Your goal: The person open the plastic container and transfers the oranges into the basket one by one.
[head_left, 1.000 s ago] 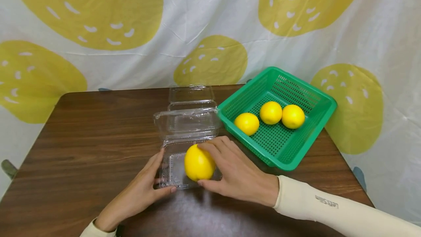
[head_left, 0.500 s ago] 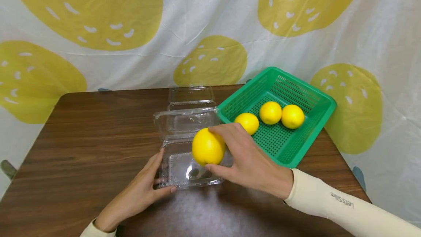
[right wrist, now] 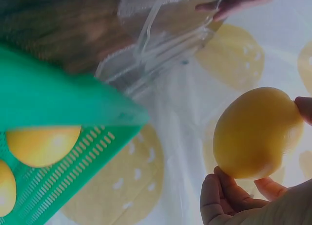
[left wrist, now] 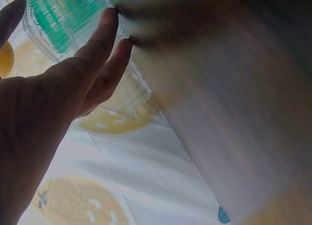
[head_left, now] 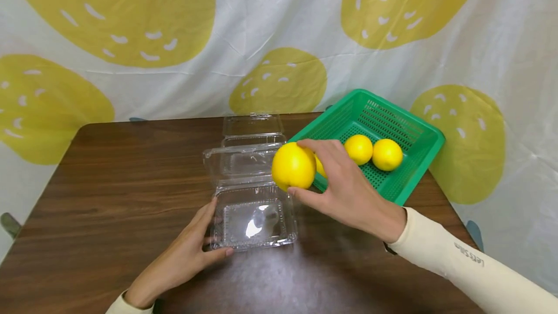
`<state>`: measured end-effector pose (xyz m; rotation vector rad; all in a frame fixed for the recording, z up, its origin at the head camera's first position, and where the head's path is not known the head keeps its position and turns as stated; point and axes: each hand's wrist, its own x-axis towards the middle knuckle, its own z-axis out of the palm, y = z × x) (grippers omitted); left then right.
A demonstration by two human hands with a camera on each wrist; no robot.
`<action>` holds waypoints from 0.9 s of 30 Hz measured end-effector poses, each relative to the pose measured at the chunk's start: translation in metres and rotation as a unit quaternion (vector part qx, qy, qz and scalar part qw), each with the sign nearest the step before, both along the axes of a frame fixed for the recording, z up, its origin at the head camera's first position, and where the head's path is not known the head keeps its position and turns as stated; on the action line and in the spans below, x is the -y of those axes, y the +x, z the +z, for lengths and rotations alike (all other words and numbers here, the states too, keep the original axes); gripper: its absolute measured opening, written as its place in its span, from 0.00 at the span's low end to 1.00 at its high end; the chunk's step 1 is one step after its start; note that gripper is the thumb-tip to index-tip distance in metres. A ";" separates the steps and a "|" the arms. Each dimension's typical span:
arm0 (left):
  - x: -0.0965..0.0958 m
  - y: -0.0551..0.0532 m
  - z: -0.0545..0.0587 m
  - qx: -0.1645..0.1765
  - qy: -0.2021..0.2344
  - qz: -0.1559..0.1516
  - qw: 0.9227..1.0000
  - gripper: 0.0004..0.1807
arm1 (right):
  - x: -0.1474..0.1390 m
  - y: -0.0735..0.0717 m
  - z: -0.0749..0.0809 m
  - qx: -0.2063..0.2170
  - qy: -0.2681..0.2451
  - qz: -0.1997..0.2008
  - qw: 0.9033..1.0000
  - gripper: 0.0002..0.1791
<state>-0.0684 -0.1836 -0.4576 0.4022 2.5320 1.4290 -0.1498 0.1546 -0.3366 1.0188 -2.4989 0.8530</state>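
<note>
A round yellow citrus fruit [head_left: 294, 166] is held aloft between the thumb and fingers of my right hand [head_left: 348, 193]. The right wrist view shows this fruit [right wrist: 258, 135] pinched from both sides. Below and left of it, a clear plastic clamshell box [head_left: 237, 222] lies on the table with its lid raised at the back and nothing inside. My left hand [head_left: 187, 251] rests at the box's left side, thumb at the front edge and fingers along the side. In the left wrist view those fingers [left wrist: 100, 49] look nearly straight, their tips touching the plastic.
A green basket [head_left: 429, 171] stands at the right with two yellow fruits [head_left: 358, 149] in plain sight and one partly hidden behind my right hand. More clear plastic containers [head_left: 253, 125] lie behind the box, near the back table edge. A patterned curtain [head_left: 174, 91] hangs behind.
My right hand has lifted the yellow citrus fruit out of the plastic box and carried it up and right toward the basket. The left hand and box have stayed put.
</note>
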 end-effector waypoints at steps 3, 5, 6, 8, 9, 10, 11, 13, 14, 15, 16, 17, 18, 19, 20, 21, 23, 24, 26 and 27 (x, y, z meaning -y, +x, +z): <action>-0.001 0.000 0.000 -0.001 -0.005 0.001 1.000 0.65 | -0.004 -0.005 0.004 -0.002 -0.003 -0.016 1.000 0.43; -0.001 0.000 0.001 0.000 -0.005 0.002 1.000 0.65 | -0.008 -0.009 0.006 0.001 -0.007 -0.030 1.000 0.42; -0.001 0.000 0.002 0.000 -0.004 0.000 1.000 0.65 | -0.011 -0.012 0.007 0.002 -0.010 -0.037 0.999 0.42; -0.001 0.000 0.002 0.000 0.000 -0.003 1.000 0.65 | -0.016 -0.019 0.008 0.004 -0.016 -0.050 0.999 0.42; -0.001 0.000 0.003 0.001 0.001 -0.003 1.000 0.65 | -0.018 -0.023 0.009 0.006 -0.018 -0.057 0.998 0.41; -0.001 0.000 0.003 0.001 0.003 -0.004 1.000 0.65 | -0.021 -0.026 0.009 0.009 -0.020 -0.063 0.998 0.41; -0.001 0.000 0.003 0.001 0.006 -0.006 1.000 0.65 | -0.023 -0.030 0.009 0.012 -0.021 -0.069 0.997 0.41; -0.002 0.000 0.003 0.001 0.008 -0.006 1.000 0.66 | -0.028 -0.037 0.009 0.019 -0.020 -0.083 0.996 0.40; -0.002 0.000 0.003 0.001 0.008 -0.006 1.000 0.65 | -0.030 -0.040 0.009 0.025 -0.020 -0.090 0.995 0.39; -0.002 0.000 0.003 0.001 0.008 -0.006 1.000 0.65 | -0.032 -0.043 0.010 0.029 -0.018 -0.096 0.995 0.39; -0.002 0.000 0.003 0.002 0.009 -0.006 1.000 0.65 | -0.034 -0.047 0.009 0.033 -0.016 -0.101 0.994 0.39; -0.002 -0.001 0.002 0.001 0.009 -0.005 1.000 0.65 | -0.035 -0.050 0.009 0.038 -0.013 -0.107 0.993 0.38; -0.002 -0.001 0.002 0.002 0.007 -0.003 1.000 0.65 | -0.037 -0.053 0.008 0.042 -0.010 -0.112 0.993 0.38; -0.002 -0.001 0.002 0.003 0.006 -0.003 1.000 0.65 | -0.039 -0.056 0.008 0.046 -0.007 -0.116 0.992 0.38; -0.002 -0.001 0.001 0.002 0.006 -0.003 1.000 0.65 | -0.041 -0.060 0.007 0.049 -0.002 -0.121 0.991 0.38; -0.002 -0.001 0.001 0.002 0.006 -0.003 1.000 0.65 | -0.042 -0.064 0.006 0.051 0.002 -0.126 0.991 0.38; -0.002 -0.001 0.001 0.001 0.006 -0.003 1.000 0.65 | -0.045 -0.072 0.004 0.058 0.012 -0.137 0.989 0.39; -0.002 -0.001 0.002 0.001 0.006 -0.004 1.000 0.65 | -0.047 -0.076 0.003 0.062 0.015 -0.143 0.988 0.39; -0.002 -0.001 0.002 0.001 0.007 -0.005 1.000 0.65 | -0.050 -0.084 0.000 0.073 0.021 -0.153 0.985 0.39; -0.002 -0.001 0.002 0.002 0.007 -0.005 1.000 0.65 | -0.052 -0.088 -0.001 0.079 0.023 -0.157 0.984 0.39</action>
